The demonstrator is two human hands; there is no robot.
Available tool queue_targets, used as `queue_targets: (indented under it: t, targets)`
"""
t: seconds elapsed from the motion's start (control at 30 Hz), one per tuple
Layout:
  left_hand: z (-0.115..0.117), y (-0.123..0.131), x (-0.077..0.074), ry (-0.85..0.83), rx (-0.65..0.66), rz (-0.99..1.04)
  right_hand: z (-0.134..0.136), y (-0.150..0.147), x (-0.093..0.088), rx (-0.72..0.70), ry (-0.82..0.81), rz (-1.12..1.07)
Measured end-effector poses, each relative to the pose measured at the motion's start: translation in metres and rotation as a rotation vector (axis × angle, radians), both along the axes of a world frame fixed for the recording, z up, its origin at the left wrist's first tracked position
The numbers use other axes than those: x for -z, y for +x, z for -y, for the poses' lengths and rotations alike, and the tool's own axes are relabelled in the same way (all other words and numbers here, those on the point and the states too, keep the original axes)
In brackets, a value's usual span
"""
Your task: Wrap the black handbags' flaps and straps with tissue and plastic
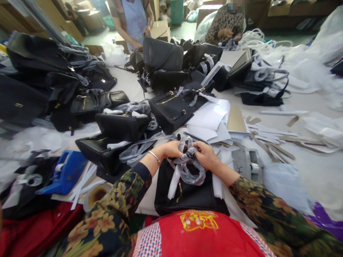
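A black handbag [193, 200] with a gold zip lies on the table right in front of me. Its handles and strap [191, 167] are wrapped in clear plastic and gathered in a bundle above it. My left hand [173, 149] pinches the wrapped strap from the left. From the right, my right hand [205, 155] closes on the same bundle, close to the left fingers. White paper rolls [174, 182] stick out at both sides of the handles. Exactly what sits between the fingertips is partly hidden.
More black bags [120, 125] are piled to the left and ahead. White paper sheets [207, 117] lie beyond my hands. A blue tape dispenser [66, 169] stands left, a grey tape dispenser [248, 164] right. Cardboard strips [276, 146] are scattered at right. Two people work across the table.
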State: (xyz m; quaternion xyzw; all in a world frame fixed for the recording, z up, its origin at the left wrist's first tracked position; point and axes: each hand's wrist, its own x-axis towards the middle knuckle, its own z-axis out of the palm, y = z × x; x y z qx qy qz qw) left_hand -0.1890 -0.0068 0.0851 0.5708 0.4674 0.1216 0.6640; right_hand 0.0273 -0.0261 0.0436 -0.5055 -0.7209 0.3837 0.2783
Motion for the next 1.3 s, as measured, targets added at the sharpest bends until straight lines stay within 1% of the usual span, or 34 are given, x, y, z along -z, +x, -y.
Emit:
queue_targets:
  t: [0.1,0.2,0.3,0.33,0.4,0.47,0.5,0.57,0.6,0.67,0.73,0.8,0.87,0.9,0.97,1.03,1.1,1.17,1.2,1.3]
  targets:
    - [0.003,0.004,0.004,-0.021,-0.002,0.032,0.000,0.001,0.001,0.009,-0.019,-0.004]
    - [0.006,0.003,0.007,-0.038,-0.059,0.024,-0.002,0.003,-0.001,0.009,-0.054,0.028]
    - [0.007,0.001,0.010,-0.049,-0.122,0.012,-0.004,0.006,-0.008,-0.051,-0.123,0.156]
    - [0.008,0.001,0.011,-0.055,-0.140,0.010,-0.003,0.007,-0.012,-0.078,-0.119,0.208]
    - [0.008,0.002,0.013,-0.075,-0.176,0.006,0.003,0.010,-0.025,-0.104,-0.015,0.293]
    - [0.007,0.003,0.016,-0.104,-0.218,0.003,0.015,0.011,-0.043,-0.121,0.156,0.352]
    - [0.007,0.003,0.017,-0.119,-0.239,0.002,0.023,0.011,-0.053,-0.155,0.227,0.378]
    - [0.006,0.004,0.020,-0.142,-0.270,0.002,0.041,0.007,-0.069,-0.294,0.290,0.432]
    - [0.005,0.004,0.020,-0.147,-0.277,0.004,0.049,0.004,-0.074,-0.367,0.298,0.461]
    - [0.004,0.003,0.021,-0.147,-0.274,0.013,0.060,-0.003,-0.076,-0.455,0.303,0.527]
    - [0.004,0.000,0.019,-0.130,-0.268,0.037,0.064,-0.007,-0.070,-0.459,0.297,0.588]
    - [0.006,-0.006,0.016,-0.056,-0.247,0.096,0.060,-0.005,-0.064,-0.435,0.280,0.588]
    - [0.010,-0.013,0.013,0.049,-0.198,0.121,0.052,0.003,-0.061,-0.380,0.272,0.497]
    - [0.012,-0.016,0.012,0.103,-0.173,0.096,0.047,0.008,-0.062,-0.337,0.266,0.426]
    - [0.014,-0.021,0.010,0.206,-0.144,-0.040,0.037,0.019,-0.068,-0.226,0.209,0.268]
    - [0.013,-0.023,0.011,0.313,-0.149,-0.188,0.028,0.031,-0.078,-0.119,0.051,0.096]
    - [0.009,-0.023,0.014,0.388,-0.181,-0.270,0.022,0.040,-0.088,-0.019,-0.159,-0.109]
    - [0.005,-0.022,0.019,0.403,-0.220,-0.292,0.020,0.046,-0.099,0.065,-0.311,-0.316]
    - [0.004,-0.021,0.022,0.397,-0.238,-0.292,0.019,0.048,-0.105,0.095,-0.347,-0.403]
    - [0.004,-0.020,0.030,0.362,-0.270,-0.284,0.023,0.049,-0.119,0.127,-0.352,-0.582]
